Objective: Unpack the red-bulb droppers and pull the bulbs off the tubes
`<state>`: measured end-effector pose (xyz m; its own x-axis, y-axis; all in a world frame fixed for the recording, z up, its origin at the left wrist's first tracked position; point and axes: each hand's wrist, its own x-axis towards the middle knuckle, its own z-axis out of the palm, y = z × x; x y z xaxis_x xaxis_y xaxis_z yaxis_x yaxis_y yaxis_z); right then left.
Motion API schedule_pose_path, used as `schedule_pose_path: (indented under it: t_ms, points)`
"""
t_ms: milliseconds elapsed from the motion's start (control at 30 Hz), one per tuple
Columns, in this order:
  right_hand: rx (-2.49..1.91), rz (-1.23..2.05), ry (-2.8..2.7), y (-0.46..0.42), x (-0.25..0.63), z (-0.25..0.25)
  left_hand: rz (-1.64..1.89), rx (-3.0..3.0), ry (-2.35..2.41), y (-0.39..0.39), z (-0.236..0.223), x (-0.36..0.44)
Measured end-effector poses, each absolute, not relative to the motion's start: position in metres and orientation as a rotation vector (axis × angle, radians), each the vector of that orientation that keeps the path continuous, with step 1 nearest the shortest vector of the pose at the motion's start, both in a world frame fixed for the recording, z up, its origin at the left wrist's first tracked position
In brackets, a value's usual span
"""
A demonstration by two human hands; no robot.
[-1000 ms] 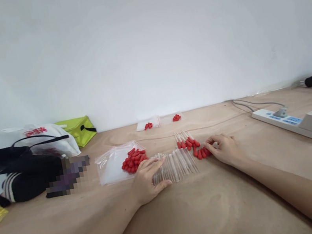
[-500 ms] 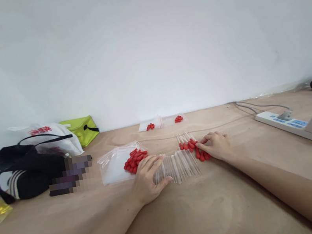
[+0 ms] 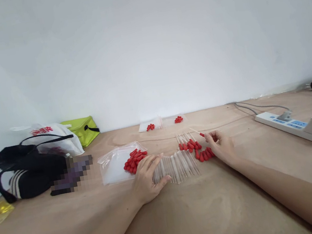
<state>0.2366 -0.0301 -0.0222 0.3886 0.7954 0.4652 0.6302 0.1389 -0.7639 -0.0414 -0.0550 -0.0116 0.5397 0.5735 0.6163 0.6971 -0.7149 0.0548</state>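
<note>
My left hand [image 3: 147,176] lies flat, fingers stretched out, on the left end of a row of clear glass tubes [image 3: 179,165] on the wooden table [image 3: 190,215]. My right hand [image 3: 219,145] is closed in a pinch on one dropper [image 3: 199,133], a thin glass tube with a red rubber bulb, lifted a little off the table and pointing up-left. Just left of that hand lie several finished droppers with red bulbs [image 3: 195,148]. A pile of loose red bulbs [image 3: 135,159] sits on a clear zip bag [image 3: 116,165] beyond my left hand.
Two small bags with red bulbs [image 3: 161,123] lie by the wall. At the left stand a black bag [image 3: 24,173], a white plastic bag [image 3: 48,137] and a green pouch [image 3: 82,130]. A white power strip [image 3: 301,126] with plugs and cables runs along the right.
My right hand has picked one dropper out of the group and lifted it, drawing back to the right. My left hand has stayed on the tubes.
</note>
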Motion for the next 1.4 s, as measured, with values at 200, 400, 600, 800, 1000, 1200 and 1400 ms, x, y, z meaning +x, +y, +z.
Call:
schedule_pose_path:
  t_ms: [200,400,600,800,1000,1200,1400]
  points:
    - [-1.479,0.14,-1.35,-0.028,0.236,-0.028,-0.921,-2.572,-1.093,-0.054,-0.013,-0.043]
    - [-1.297,0.033,-1.562,-0.037,0.228,-0.023,-1.002,-2.465,-1.059,-0.053,-0.012,-0.044]
    - [-1.047,0.037,-1.922,-0.061,0.199,-0.02,-1.012,-2.392,-0.913,-0.054,-0.009,-0.041]
    - [-0.94,0.12,-2.013,-0.075,0.181,-0.017,-1.012,-2.425,-0.737,-0.059,-0.005,-0.034]
    - [-0.93,0.042,-2.029,-0.079,0.175,-0.016,-0.951,-2.397,-0.707,-0.063,-0.006,-0.032]
    - [-0.841,-0.233,-2.01,-0.072,0.171,-0.024,-0.9,-2.409,-0.715,-0.063,-0.006,-0.031]
    - [-0.806,-0.371,-2.048,-0.071,0.173,-0.023,-0.927,-2.357,-0.733,-0.067,-0.003,-0.03]
